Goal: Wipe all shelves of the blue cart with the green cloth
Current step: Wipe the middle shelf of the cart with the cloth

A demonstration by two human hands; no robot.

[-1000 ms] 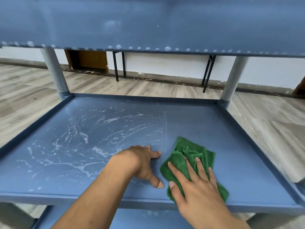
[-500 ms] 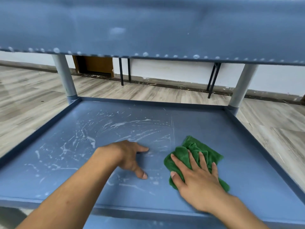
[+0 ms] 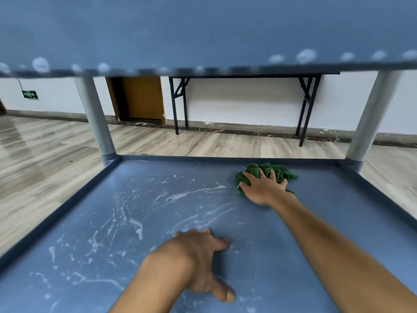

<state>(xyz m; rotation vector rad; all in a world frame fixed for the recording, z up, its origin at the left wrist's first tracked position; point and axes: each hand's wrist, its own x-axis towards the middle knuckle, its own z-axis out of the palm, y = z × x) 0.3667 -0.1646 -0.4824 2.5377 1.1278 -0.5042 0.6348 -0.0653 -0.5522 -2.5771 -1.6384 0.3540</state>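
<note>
I look into the middle shelf [image 3: 316,222] of the blue cart, under the upper shelf [image 3: 203,30] that fills the top of the view. White streaks and smears cover the shelf's left and centre. My right hand [image 3: 264,188] reaches far in and presses the crumpled green cloth [image 3: 270,171] flat against the shelf near its back rim, right of centre. My left hand [image 3: 200,258] rests on the shelf near the front, fingers spread, holding nothing.
Grey posts stand at the back left corner [image 3: 94,118] and back right corner [image 3: 370,118]. Raised rims border the shelf. Beyond lie wooden floor [image 3: 45,166], a black folding table [image 3: 243,100] against a white wall, and a brown door [image 3: 142,98].
My right hand has pushed the green cloth from the shelf's front towards its back rim. My view has dropped lower and closer under the upper shelf. My left hand stays planted on the shelf.
</note>
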